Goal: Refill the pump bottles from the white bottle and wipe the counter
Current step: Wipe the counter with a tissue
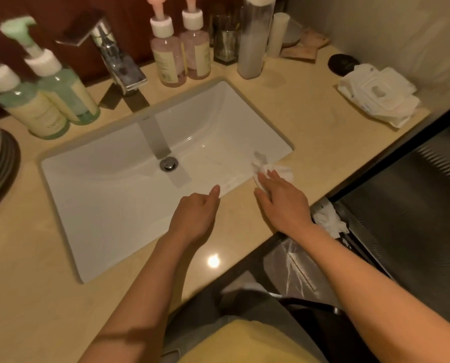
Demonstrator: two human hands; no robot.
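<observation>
Pressing the tissue (284, 171) flat under my right grip (284, 203), fingers straight, nothing clasped. More desk (310, 100) lies ahead-right of it. My left grip (195, 216) idles, loosely curled, empty.

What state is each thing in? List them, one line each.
Chrome faucet: off, no water running.
Two green plastic pump bottles: upright, pumps on.
Two pink plastic pump bottles: upright, pumps on.
Tall white bottle: upright, capped.
Crumpled white tissue: pressed on beige counter under right hand.
Left hand: empty, loosely curled.
</observation>
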